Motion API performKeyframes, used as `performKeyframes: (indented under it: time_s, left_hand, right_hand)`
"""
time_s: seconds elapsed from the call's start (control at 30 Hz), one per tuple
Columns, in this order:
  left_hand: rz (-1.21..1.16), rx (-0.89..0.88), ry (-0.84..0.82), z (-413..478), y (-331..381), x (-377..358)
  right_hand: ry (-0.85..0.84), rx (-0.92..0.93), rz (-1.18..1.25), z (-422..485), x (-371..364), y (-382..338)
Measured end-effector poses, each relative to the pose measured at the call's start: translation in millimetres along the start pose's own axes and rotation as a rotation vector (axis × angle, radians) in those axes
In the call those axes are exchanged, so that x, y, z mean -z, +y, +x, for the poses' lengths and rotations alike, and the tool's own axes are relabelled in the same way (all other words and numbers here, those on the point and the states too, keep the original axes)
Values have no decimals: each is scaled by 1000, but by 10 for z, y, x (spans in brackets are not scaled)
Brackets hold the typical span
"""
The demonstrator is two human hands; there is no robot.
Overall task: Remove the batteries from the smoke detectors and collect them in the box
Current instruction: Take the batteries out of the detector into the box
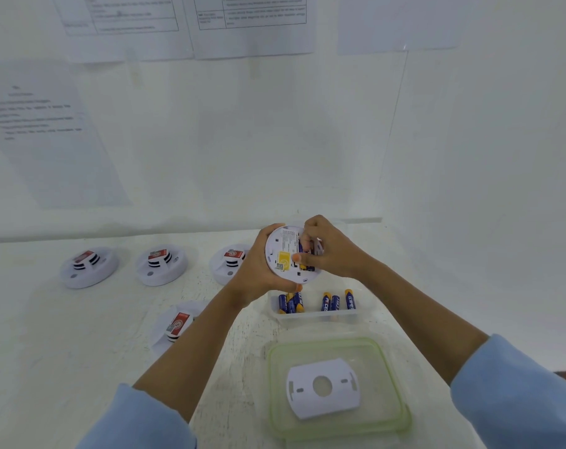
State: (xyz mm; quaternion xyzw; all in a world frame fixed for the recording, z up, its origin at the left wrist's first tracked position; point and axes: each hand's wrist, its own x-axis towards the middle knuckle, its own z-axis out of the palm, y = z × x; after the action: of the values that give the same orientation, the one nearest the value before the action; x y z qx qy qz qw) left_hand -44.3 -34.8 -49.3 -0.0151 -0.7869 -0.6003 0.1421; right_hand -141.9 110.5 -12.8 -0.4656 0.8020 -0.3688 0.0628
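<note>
Head view: battery (302, 247) being pulled.
Left hand (255, 270) is gripping detector (283, 254) rim; right hand (327, 251) is pinching the probably light, slick cell; box (314, 315) at 6 o'clock.

On the batteries (326, 303) lying in the box (314, 316) I can make out white letters, something like "PKCE". The print on the wall papers (252, 14), on the detector (280, 244) I hold and on the red stickers (84, 256) is too blurred to read.
</note>
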Motion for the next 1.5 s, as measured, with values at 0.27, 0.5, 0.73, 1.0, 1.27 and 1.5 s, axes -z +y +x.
performKeyframes:
  time_s: [0.27, 0.5, 0.73, 1.0, 1.27, 1.5]
  left_hand:
    - [27, -15, 19, 41, 56, 27]
    - [16, 1, 12, 6, 33, 2]
    - [25, 19, 6, 1, 30, -15]
    - [22, 29, 14, -8, 37, 2]
    - [5, 20, 10, 2, 84, 42]
    - [4, 32, 7, -14, 128, 99]
  right_hand:
    - [127, 4, 57, -9, 4, -14]
    - [142, 20, -2, -18, -76, 21]
    - [138, 1, -46, 20, -102, 33]
    - [133, -5, -63, 27, -103, -3]
    - [184, 20, 5, 7, -96, -31]
    - [-32, 7, -60, -29, 155, -44]
